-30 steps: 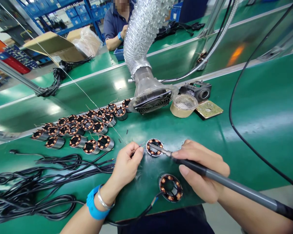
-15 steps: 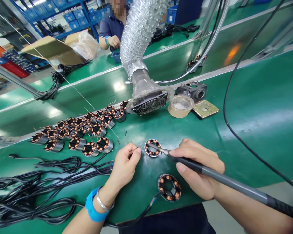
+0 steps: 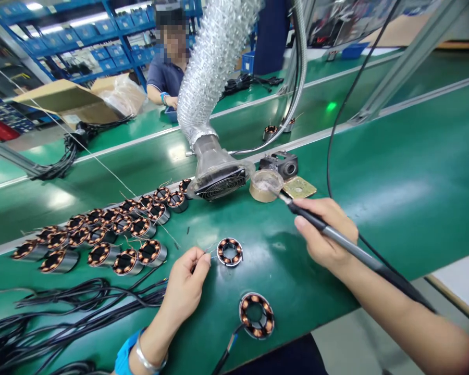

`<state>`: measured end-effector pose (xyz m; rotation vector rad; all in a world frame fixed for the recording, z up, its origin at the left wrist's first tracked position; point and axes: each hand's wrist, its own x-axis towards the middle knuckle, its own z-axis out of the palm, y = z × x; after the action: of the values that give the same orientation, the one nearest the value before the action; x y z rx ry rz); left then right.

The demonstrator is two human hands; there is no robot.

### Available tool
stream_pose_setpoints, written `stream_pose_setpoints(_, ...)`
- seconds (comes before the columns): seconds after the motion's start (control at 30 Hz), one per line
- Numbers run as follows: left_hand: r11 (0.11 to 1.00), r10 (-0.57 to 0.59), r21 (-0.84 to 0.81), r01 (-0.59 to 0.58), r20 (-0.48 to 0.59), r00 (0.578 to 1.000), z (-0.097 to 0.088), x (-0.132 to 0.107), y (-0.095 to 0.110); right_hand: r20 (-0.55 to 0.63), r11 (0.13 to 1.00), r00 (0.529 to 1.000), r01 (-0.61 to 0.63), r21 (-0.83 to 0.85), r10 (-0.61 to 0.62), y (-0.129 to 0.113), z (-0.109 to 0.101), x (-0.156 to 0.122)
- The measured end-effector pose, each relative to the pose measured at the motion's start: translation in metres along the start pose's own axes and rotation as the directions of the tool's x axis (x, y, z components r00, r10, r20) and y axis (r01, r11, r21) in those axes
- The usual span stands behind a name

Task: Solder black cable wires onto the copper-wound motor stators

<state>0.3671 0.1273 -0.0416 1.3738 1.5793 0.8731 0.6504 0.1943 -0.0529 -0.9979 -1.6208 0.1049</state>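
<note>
My left hand (image 3: 186,284) is pinched on a thin wire lead beside a small copper-wound stator ring (image 3: 230,251) lying flat on the green bench. My right hand (image 3: 325,232) grips a grey soldering iron (image 3: 338,240) like a pen; its tip (image 3: 280,196) reaches up to a round tan pot (image 3: 266,185) at the back. A second stator ring (image 3: 256,315) with a black cable attached lies near the bench's front edge.
Rows of several wound stators (image 3: 101,234) stand at the left. A bundle of black cables (image 3: 54,317) lies front left. A silver fume duct with a fan mouth (image 3: 219,179) hangs over the bench. A person in a dark shirt (image 3: 164,78) works at the far line.
My right hand lifted the soldering iron off the small stator ring and carried its tip up and right to the tan pot. The left hand stayed pinched by the ring. The view shifted.
</note>
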Motion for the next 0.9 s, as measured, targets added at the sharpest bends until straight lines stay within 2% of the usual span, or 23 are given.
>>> stream_pose_setpoints(0.1,0.999,-0.022,-0.044,0.023,0.021,1.000,-0.001,-0.001,-0.004,0.068,0.987,0.994,-0.073,-0.140,0.083,0.025,-0.002,-0.001)
stream_pose_setpoints(0.2,0.993,-0.049,-0.107,0.054,0.046,0.998,-0.001,-0.002,-0.007,0.139,0.984,0.981,-0.117,-0.133,0.135,0.024,0.000,-0.007)
stream_pose_setpoints(0.27,0.986,-0.065,-0.149,0.074,0.062,0.996,-0.002,-0.002,-0.007,0.145,0.998,0.988,-0.054,-0.024,0.057,0.010,0.004,-0.011)
stream_pose_setpoints(0.33,0.976,-0.079,-0.197,0.093,0.080,0.994,-0.002,-0.001,-0.006,0.202,0.992,0.977,0.048,0.115,-0.071,-0.011,0.013,-0.011)
stream_pose_setpoints(0.4,0.965,-0.084,-0.239,0.106,0.099,0.991,-0.002,-0.001,-0.002,0.283,0.960,0.935,0.151,0.236,-0.216,-0.032,0.027,-0.009)
stream_pose_setpoints(0.47,0.960,-0.079,-0.262,0.103,0.102,0.992,-0.002,0.000,0.003,0.340,0.914,0.870,0.252,0.318,-0.358,-0.051,0.045,-0.004)
stream_pose_setpoints(0.53,0.961,-0.062,-0.264,0.084,0.091,0.994,-0.003,-0.001,0.005,0.362,0.882,0.821,0.320,0.347,-0.441,-0.062,0.062,0.000)
stream_pose_setpoints(0.67,0.974,-0.002,-0.227,0.019,0.073,0.997,-0.006,-0.001,0.003,0.356,0.860,0.812,0.312,0.403,-0.462,-0.067,0.083,-0.002)
stream_pose_setpoints(0.8,0.986,0.046,-0.165,-0.034,0.064,0.997,-0.006,0.000,-0.005,0.336,0.831,0.823,0.260,0.492,-0.457,-0.064,0.083,-0.010)
stream_pose_setpoints(0.9,0.989,0.047,-0.145,-0.041,0.042,0.998,-0.004,0.001,-0.008,0.336,0.831,0.826,0.254,0.495,-0.453,-0.063,0.080,-0.012)
